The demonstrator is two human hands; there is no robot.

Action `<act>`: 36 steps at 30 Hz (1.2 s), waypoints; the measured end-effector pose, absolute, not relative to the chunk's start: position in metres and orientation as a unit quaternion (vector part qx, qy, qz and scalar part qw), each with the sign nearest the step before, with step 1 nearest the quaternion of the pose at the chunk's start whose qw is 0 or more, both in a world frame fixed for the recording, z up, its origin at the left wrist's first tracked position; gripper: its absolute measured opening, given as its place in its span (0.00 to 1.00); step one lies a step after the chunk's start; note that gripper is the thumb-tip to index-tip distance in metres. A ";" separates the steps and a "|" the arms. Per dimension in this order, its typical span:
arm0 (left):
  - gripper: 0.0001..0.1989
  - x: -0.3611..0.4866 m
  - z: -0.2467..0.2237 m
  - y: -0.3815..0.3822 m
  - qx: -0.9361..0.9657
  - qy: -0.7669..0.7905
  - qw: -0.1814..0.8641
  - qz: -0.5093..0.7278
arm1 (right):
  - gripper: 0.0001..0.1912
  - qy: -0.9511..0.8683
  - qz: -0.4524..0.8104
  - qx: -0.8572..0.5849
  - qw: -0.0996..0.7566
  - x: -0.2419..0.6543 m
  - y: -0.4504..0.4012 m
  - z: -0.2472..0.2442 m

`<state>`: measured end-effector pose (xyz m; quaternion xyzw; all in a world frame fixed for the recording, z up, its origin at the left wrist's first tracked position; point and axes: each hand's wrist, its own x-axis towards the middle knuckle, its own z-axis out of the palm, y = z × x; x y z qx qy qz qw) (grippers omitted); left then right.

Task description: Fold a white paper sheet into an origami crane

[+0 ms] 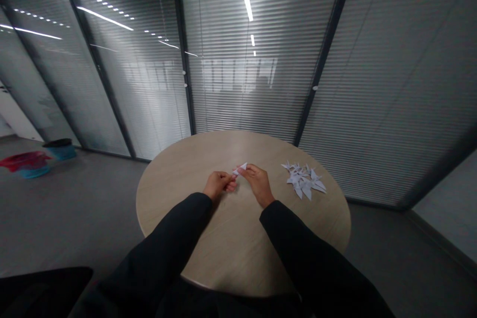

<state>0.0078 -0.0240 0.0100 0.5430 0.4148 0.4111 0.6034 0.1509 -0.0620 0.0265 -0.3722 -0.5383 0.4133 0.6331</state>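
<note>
I am holding a small folded paper piece over the round wood-grain table, beyond its centre toward twelve o'clock, counting the far edge as twelve. My left hand is pinching the piece's eight-o'clock end; my right hand is gripping its four-o'clock side between thumb and fingers. In my judgement, I am working at folding or shaping by hand, and the next move is calling for a steady left pinch while the right fingers are pressing a crease. The piece is showing white and slim, pointing toward two o'clock; fingers are hiding its remaining folds. At three o'clock from it, pointed white origami pieces are lying heaped.
</note>
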 end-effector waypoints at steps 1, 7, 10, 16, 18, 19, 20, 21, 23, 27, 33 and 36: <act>0.11 0.008 0.011 -0.025 0.529 0.418 0.614 0.411 | 0.17 -0.550 0.405 -0.375 0.627 0.150 -0.063 0.027; 0.06 0.007 0.013 -0.026 0.463 0.355 0.697 0.417 | 0.16 -0.606 0.344 -0.389 0.603 0.146 -0.066 0.023; 0.08 0.007 0.018 -0.027 0.396 0.299 0.749 0.439 | 0.11 -0.649 0.291 -0.384 0.589 0.148 -0.064 0.019; 0.09 0.004 0.027 -0.029 0.366 0.284 0.750 0.472 | 0.05 -0.776 0.105 -0.306 0.541 0.154 -0.055 0.009; 0.08 0.003 0.027 -0.029 0.389 0.279 0.737 0.477 | 0.06 -0.795 0.055 -0.304 0.522 0.154 -0.054 0.009; 0.08 0.003 0.026 -0.029 0.396 0.279 0.732 0.480 | 0.06 -0.798 0.035 -0.313 0.515 0.154 -0.054 0.009; 0.09 0.003 0.025 -0.029 0.400 0.282 0.725 0.484 | 0.06 -0.798 0.019 -0.324 0.509 0.153 -0.055 0.010; 0.09 0.003 0.024 -0.028 0.404 0.286 0.720 0.487 | 0.06 -0.796 0.007 -0.334 0.505 0.152 -0.056 0.011; 0.10 0.004 0.022 -0.028 0.413 0.293 0.705 0.496 | 0.06 -0.791 -0.009 -0.346 0.505 0.151 -0.058 0.013; 0.13 0.003 0.020 -0.025 0.430 0.306 0.657 0.538 | 0.08 -0.787 0.014 -0.343 0.512 0.150 -0.058 0.011; 0.16 -0.001 0.015 -0.019 0.477 0.330 0.587 0.565 | 0.11 -0.731 0.181 -0.363 0.549 0.150 -0.057 0.010; 0.19 0.002 0.008 -0.019 0.519 0.333 0.579 0.534 | 0.14 -0.692 0.177 -0.396 0.578 0.152 -0.055 0.011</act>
